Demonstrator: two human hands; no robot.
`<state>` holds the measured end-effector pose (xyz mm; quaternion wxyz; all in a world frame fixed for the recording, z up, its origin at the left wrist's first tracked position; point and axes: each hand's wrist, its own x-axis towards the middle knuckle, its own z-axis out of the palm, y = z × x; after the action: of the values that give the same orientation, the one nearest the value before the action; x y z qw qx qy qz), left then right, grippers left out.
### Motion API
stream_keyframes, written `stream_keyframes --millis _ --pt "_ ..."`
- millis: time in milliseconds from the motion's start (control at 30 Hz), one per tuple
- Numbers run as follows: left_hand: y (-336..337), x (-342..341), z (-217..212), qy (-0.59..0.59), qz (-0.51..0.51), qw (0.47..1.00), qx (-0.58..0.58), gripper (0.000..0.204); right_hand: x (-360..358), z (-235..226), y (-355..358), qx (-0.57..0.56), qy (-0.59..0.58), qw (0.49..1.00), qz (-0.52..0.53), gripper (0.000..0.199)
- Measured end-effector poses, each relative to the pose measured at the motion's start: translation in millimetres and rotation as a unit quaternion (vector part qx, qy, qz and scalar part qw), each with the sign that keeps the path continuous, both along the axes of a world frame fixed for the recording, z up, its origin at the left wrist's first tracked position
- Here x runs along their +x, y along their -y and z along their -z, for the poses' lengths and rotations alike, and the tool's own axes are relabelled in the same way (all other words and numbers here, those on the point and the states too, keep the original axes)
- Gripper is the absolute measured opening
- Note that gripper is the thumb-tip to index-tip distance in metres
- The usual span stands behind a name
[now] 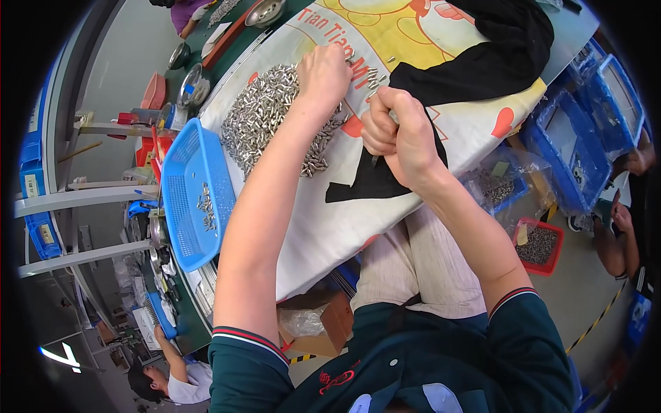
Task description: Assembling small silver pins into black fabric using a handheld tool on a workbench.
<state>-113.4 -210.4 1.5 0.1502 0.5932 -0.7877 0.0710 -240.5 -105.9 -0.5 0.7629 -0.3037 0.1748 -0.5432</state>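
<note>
A heap of small silver metal pins lies on a white printed cloth. My left hand is over the heap's far right edge, its fingers curled down and their tips mostly hidden; a few pins show beside them. To its right, my right hand is closed in a fist above a black cloth. A small greyish end peeks out below that fist, too little to name. Between and beyond the hands, several loose pins are scattered on the printed cloth.
A blue plastic basket with some pins stands left of the heap. Black fabric lies at the far right. Blue crates and a red tray of small parts are at the right. Other people work at the edges.
</note>
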Motion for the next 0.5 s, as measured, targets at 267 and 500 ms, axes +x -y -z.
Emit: stream_keyframes --millis 267,500 --pt "-63.0 3.1 -38.4 -0.101 0.016 0.993 0.054 0.013 0.4 3.1 -0.8 0.004 -0.004 1.0 0.001 0.037" --pt "-155.5 -1.3 -25.1 -0.208 -0.012 0.956 0.206 0.009 2.2 3.3 0.6 -0.007 -0.005 1.0 0.0 0.038"
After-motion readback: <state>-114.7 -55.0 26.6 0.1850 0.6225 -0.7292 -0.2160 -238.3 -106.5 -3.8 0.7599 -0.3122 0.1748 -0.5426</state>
